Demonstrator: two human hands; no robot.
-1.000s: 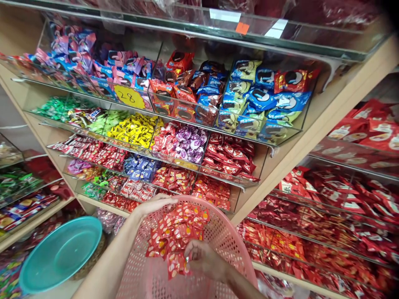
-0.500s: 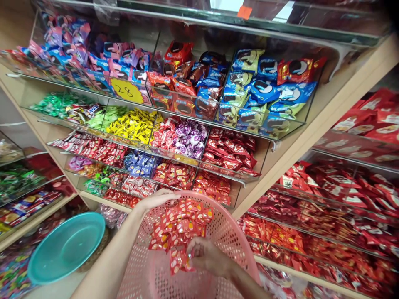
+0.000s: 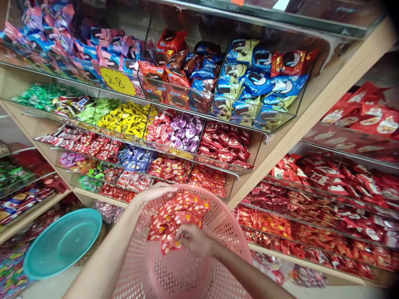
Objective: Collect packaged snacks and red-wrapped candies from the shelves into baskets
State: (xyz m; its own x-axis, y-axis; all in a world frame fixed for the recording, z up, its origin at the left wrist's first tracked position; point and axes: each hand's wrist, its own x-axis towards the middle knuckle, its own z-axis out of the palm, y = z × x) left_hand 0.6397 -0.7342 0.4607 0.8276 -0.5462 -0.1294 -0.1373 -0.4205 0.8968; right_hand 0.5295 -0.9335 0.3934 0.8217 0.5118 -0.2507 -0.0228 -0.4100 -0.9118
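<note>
A pink perforated plastic basket (image 3: 230, 224) is tilted toward me in the lower middle. My left hand (image 3: 158, 192) is closed over its far rim. Red candy packets (image 3: 183, 207) with pale and orange spots lie heaped against the far inner wall, while the round bottom is bare. Inside the basket, my right hand (image 3: 195, 240) has its fingers curled in a pinch at the near edge of the heap. They are on a red candy packet (image 3: 170, 243), which is partly covered by the fingertips.
Glass-fronted shelves (image 3: 174, 110) of wrapped sweets rise just behind the basket. A yellow price tag (image 3: 117, 81) reads 28. At the lower left stands a teal basin (image 3: 64, 243). More shelves of red packets (image 3: 311, 207) run along the right side.
My right hand has moved up and left within the basket, bringing the candy packet closer to the heap. My left hand stays on the rim. The view has shifted slightly.
</note>
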